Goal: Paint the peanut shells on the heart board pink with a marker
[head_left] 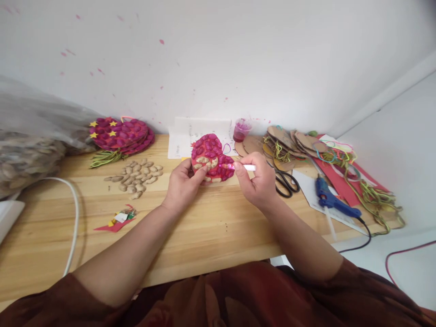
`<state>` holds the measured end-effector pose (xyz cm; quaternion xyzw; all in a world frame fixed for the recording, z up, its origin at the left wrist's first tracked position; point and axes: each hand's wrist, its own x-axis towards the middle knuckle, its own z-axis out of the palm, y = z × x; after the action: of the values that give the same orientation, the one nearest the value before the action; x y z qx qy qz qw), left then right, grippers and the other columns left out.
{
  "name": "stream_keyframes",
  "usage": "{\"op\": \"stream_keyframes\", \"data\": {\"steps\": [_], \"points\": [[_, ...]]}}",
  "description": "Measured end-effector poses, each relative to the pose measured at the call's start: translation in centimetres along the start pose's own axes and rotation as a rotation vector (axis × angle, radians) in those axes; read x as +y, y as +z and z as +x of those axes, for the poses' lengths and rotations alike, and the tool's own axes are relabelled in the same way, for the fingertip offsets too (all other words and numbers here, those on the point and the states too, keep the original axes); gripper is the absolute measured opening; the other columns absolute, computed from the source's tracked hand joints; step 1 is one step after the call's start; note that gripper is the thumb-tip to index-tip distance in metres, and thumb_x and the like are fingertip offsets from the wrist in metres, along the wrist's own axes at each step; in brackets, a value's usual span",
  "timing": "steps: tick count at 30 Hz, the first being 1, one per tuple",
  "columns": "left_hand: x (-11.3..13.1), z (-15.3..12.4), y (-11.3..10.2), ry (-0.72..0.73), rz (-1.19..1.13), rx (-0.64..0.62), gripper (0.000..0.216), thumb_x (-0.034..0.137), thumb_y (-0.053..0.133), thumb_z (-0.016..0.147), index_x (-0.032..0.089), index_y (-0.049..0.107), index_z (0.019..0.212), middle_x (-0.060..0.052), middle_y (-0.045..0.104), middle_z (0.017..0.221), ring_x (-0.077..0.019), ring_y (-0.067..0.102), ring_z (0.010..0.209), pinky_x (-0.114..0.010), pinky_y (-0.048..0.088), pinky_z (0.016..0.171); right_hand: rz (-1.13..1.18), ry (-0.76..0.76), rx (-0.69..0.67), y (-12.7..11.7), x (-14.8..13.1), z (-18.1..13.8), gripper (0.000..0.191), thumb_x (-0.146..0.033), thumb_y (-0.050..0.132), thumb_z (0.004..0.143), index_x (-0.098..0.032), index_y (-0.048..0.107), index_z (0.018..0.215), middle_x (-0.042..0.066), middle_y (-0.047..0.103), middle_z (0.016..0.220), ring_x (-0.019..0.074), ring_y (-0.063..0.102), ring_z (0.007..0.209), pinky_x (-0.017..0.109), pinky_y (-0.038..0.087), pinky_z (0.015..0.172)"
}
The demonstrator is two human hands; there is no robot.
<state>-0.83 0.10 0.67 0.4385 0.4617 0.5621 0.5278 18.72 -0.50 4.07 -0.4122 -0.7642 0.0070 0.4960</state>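
Note:
My left hand point(184, 181) grips the lower left edge of a round disc point(211, 156) covered with peanut shells, most painted magenta and a few still bare tan. My right hand point(257, 179) pinches a thin white brush point(245, 167), its pink tip touching the disc's right side. Both hands are held just above the wooden table point(204, 227). A small cup of pink paint point(241, 129) stands behind the disc by the wall.
A stack of finished magenta discs with yellow stars point(121, 133) and a pile of peanut shells point(138, 175) lie to the left, beside a bag of shells point(27, 154). Scissors point(286, 181), a blue glue gun point(332, 200), cardboard rounds point(289, 141) and coloured yarn point(371, 195) lie right.

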Motion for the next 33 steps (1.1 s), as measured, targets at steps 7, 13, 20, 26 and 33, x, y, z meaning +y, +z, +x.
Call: {"op": "stream_keyframes", "data": {"steps": [7, 13, 20, 26, 33], "points": [[-0.03, -0.09, 0.06, 0.008, 0.001, -0.011, 0.039, 0.048, 0.086, 0.071, 0.018, 0.072, 0.092, -0.004, 0.072, 0.086, -0.0172, 0.063, 0.067, -0.031, 0.058, 0.061, 0.055, 0.100, 0.010, -0.10, 0.22, 0.00, 0.010, -0.028, 0.060, 0.097, -0.022, 0.059, 0.088, 0.000, 0.067, 0.079, 0.0160, 0.061, 0.074, 0.034, 0.047, 0.073], [0.08, -0.04, 0.09, -0.024, -0.041, -0.039, 0.039, 0.046, 0.087, 0.070, 0.018, 0.072, 0.092, -0.004, 0.073, 0.086, -0.0172, 0.065, 0.069, -0.031, 0.060, 0.063, 0.054, 0.040, 0.015, 0.00, 0.52, -0.06, 0.005, -0.027, 0.061, 0.097, -0.023, 0.062, 0.095, 0.002, 0.071, 0.086, 0.0174, 0.064, 0.079, 0.036, 0.048, 0.075], [-0.05, 0.08, -0.01, -0.092, -0.074, -0.034, 0.040, 0.045, 0.088, 0.069, 0.017, 0.072, 0.093, -0.003, 0.073, 0.085, -0.0153, 0.066, 0.066, -0.029, 0.060, 0.063, 0.128, 0.049, 0.014, -0.24, 0.19, 0.02, 0.004, -0.025, 0.064, 0.095, -0.022, 0.064, 0.094, 0.002, 0.071, 0.087, 0.0167, 0.066, 0.079, 0.034, 0.049, 0.073], [-0.23, 0.18, -0.01, -0.117, -0.105, -0.048, 0.039, 0.044, 0.089, 0.068, 0.016, 0.071, 0.089, -0.003, 0.073, 0.082, -0.0161, 0.068, 0.067, -0.029, 0.060, 0.063, 0.068, 0.035, -0.024, -0.25, 0.66, 0.12, 0.005, -0.026, 0.064, 0.095, -0.022, 0.065, 0.094, 0.003, 0.072, 0.087, 0.0184, 0.066, 0.081, 0.037, 0.049, 0.076], [-0.21, 0.31, -0.04, -0.128, -0.126, -0.068, 0.039, 0.044, 0.089, 0.069, 0.016, 0.072, 0.092, -0.003, 0.074, 0.084, -0.0158, 0.069, 0.069, -0.028, 0.061, 0.064, 0.120, 0.071, -0.017, -0.44, 0.91, 0.09, 0.006, -0.028, 0.064, 0.095, -0.022, 0.065, 0.096, 0.003, 0.072, 0.089, 0.0183, 0.066, 0.082, 0.036, 0.049, 0.076]]}}
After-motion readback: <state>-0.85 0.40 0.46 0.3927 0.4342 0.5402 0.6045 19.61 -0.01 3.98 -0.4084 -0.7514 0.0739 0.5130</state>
